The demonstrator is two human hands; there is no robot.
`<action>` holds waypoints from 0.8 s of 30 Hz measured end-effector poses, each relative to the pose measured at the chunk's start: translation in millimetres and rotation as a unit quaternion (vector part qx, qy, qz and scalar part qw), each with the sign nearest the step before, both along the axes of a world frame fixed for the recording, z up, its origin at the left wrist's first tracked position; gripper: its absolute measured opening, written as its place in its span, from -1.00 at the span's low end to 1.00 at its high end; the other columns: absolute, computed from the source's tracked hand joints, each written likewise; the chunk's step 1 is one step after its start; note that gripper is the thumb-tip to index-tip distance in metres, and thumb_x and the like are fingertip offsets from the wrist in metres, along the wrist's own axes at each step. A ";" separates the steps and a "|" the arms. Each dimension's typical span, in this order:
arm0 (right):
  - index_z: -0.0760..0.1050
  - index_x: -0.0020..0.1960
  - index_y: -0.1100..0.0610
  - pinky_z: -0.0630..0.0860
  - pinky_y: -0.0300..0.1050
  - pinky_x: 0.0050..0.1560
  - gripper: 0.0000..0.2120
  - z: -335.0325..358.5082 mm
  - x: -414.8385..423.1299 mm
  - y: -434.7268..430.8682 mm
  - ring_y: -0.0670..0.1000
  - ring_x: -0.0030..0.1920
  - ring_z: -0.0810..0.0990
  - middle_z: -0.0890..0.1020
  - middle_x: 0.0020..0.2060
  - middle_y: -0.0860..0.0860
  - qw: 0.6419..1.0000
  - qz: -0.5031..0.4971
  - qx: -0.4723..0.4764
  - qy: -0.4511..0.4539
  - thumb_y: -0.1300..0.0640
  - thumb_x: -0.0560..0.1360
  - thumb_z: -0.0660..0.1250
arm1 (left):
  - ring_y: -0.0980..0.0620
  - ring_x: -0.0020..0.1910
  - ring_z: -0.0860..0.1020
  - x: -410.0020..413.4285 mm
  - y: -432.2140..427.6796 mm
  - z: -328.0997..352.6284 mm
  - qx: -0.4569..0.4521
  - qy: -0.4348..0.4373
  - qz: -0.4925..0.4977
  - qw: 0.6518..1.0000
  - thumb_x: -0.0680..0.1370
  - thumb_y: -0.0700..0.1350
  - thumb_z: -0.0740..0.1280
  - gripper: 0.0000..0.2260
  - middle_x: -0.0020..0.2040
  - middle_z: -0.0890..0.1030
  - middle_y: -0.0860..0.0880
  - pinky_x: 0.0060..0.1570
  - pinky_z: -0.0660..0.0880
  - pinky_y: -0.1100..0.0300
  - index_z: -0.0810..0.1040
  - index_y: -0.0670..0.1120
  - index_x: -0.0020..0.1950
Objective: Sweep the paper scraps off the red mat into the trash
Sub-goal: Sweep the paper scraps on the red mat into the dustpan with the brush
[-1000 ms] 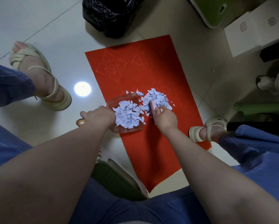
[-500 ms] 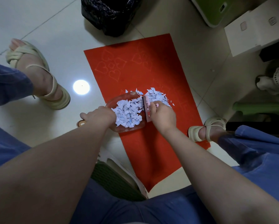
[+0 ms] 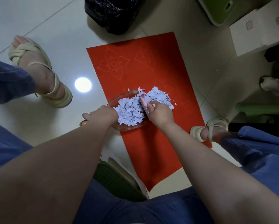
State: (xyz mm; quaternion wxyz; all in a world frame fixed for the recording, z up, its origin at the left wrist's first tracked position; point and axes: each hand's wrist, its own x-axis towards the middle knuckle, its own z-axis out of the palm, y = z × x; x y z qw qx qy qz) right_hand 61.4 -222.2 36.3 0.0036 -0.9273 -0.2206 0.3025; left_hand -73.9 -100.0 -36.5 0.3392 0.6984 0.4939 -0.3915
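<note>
A red mat [image 3: 151, 65] lies on the tiled floor between my feet. White paper scraps [image 3: 158, 96] are heaped at its middle, and more of them fill a clear reddish dustpan [image 3: 119, 96] at the mat's left edge. My left hand [image 3: 103, 115] grips the dustpan's handle. My right hand [image 3: 159, 113] holds a small pink brush [image 3: 142, 101], set between the loose heap and the pan. A black trash bag [image 3: 114, 12] stands just beyond the mat's far end.
My sandalled feet rest at the left [image 3: 38, 73] and right [image 3: 209, 130] of the mat. A white box [image 3: 261, 29] and a green bin [image 3: 219, 10] are at the far right. A green stool [image 3: 116, 180] sits under me.
My right hand has drawn the brush back a little to the right, from the pan's edge into the scrap heap. The left hand and dustpan have stayed put.
</note>
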 end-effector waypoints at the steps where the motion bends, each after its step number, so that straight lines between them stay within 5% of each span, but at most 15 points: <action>1: 0.55 0.20 0.01 0.40 -0.09 -0.03 -0.70 0.0 -1.0 -1.3 0.19 0.12 0.56 0.65 0.05 0.16 1.000 0.010 0.000 0.001 -0.03 0.61 0.14 | -0.13 0.16 0.48 0.2 -0.2 -1.2 -0.002 -0.001 0.000 1.000 0.47 0.03 0.29 -0.61 0.06 0.48 0.02 -0.05 -0.01 -0.11 0.37 0.11 0.29; 9: 0.56 0.15 0.04 0.35 -0.10 -0.13 -0.68 8.9 11.8 -2.5 0.19 0.04 0.59 0.67 -0.05 0.14 0.996 0.062 0.024 -0.065 -0.04 0.62 0.09 | -0.13 0.17 0.47 -1.2 1.8 -6.9 -0.005 -0.004 0.011 1.000 0.44 0.06 0.28 -0.49 0.08 0.50 0.01 -0.18 -0.09 -0.09 0.31 0.15 0.40; 13: 0.56 0.14 0.13 0.39 -0.05 -0.10 -0.65 15.9 23.8 7.4 0.24 0.05 0.58 0.66 -0.02 0.19 0.993 0.029 0.042 -0.104 -0.03 0.63 0.07 | -0.18 0.21 0.43 -5.5 5.8 1.3 0.001 0.022 0.001 1.000 0.49 0.17 0.28 -0.58 0.06 0.45 0.00 0.05 0.04 -0.16 0.27 0.16 0.29; 16: 0.55 0.19 0.07 0.36 -0.09 -0.11 -0.66 7.9 29.8 12.6 0.22 0.09 0.57 0.65 0.05 0.16 0.998 -0.012 0.020 -0.062 -0.05 0.62 0.09 | -0.17 0.17 0.41 -7.7 7.4 -1.8 -0.008 0.037 0.035 0.999 0.44 0.23 0.29 -0.63 -0.03 0.43 0.02 -0.03 0.01 -0.12 0.25 0.15 0.13; 20: 0.57 0.16 0.05 0.31 -0.13 -0.11 -0.68 -8.3 21.6 12.7 0.20 0.12 0.56 0.63 0.08 0.17 1.000 -0.021 -0.003 -0.003 -0.04 0.61 0.11 | -0.14 0.09 0.38 -5.0 4.7 -9.5 -0.009 0.048 0.036 0.998 0.40 0.23 0.31 -0.55 -0.06 0.43 0.04 -0.22 -0.09 -0.13 0.31 0.22 0.26; 24: 0.56 0.17 0.02 0.38 -0.11 -0.08 -0.70 -10.4 8.3 7.1 0.18 0.09 0.57 0.65 0.04 0.16 0.999 0.032 -0.008 -0.003 -0.03 0.61 0.12 | -0.17 0.16 0.45 -3.5 3.4 -9.6 -0.015 0.009 0.023 1.000 0.44 0.13 0.30 -0.58 0.02 0.45 0.01 -0.09 -0.02 -0.14 0.29 0.19 0.27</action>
